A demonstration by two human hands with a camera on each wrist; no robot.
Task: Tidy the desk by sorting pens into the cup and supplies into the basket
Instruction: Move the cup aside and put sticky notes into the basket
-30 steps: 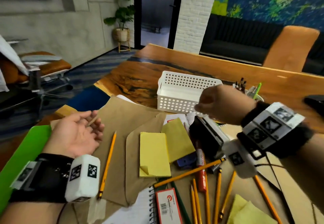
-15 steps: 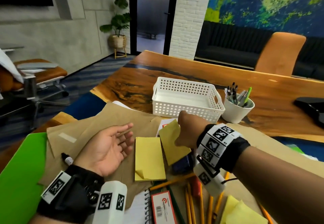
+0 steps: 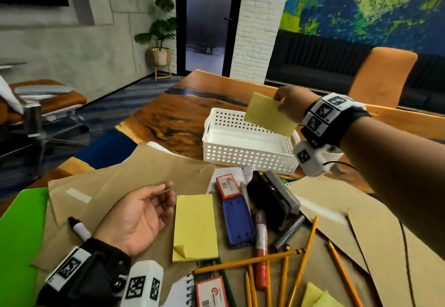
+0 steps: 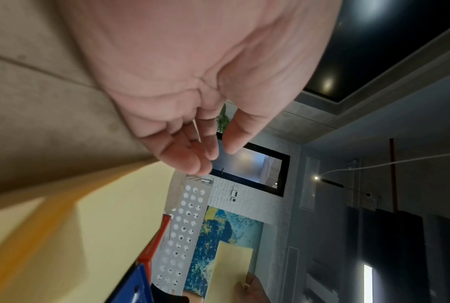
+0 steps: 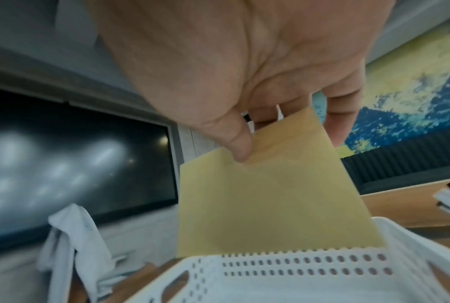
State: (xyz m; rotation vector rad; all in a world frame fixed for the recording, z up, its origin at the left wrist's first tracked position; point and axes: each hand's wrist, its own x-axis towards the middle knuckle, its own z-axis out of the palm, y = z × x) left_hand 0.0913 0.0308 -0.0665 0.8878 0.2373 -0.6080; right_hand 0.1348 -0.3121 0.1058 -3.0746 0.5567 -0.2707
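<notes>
Head view shows a yellow sticky-note pad (image 3: 268, 114) pinched at its top corner by the right hand (image 3: 290, 104) above the white perforated basket (image 3: 243, 155), while the left hand (image 3: 139, 217) rests palm-up, fingers relaxed, on brown envelopes (image 3: 134, 174) nearer left.

Yellow notepad (image 3: 269, 114) (tilted) above white basket (image 3: 240, 155)

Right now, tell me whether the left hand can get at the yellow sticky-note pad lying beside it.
Probably yes. The left hand rests palm up, fingers relaxed and empty, with the yellow sticky-note pad flat just beside its fingers. Nothing lies on the pad or between them; the right hand is away over the white basket.
</notes>
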